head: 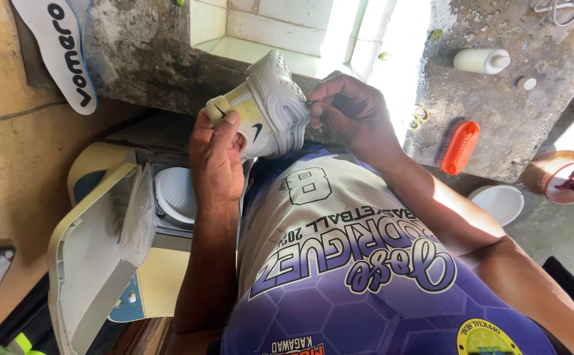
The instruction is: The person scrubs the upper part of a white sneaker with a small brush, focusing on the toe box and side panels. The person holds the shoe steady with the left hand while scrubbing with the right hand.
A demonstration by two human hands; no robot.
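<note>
Your left hand (216, 150) is clamped around the heel end of a white sneaker (270, 108), thumb pressed over the yellowish heel tab. The shoe is held in the air just above the edge of the rough concrete counter (497, 118), close to your chest.

Your right hand (347, 108) has its fingertips pinched together against the shoe's side. A small dark object may sit between them; you cannot confirm this from the view.

Risks, as judged:
1. The shoe rests on nothing. Loosen the left grip and it could drop toward the open machine tub (175, 194) below.
2. A hard push from the right hand could twist the shoe out of your hold.

Surroundings: an orange brush (460, 146), a white bottle (481, 60) and a small cap (527, 83) lie on the counter, well apart from both hands. A loose insole (60, 46) leans at upper left. 2 basins (501, 202) sit low at right. Strong glare from the tiled recess (261, 29) washes out the counter beside your right hand.
</note>
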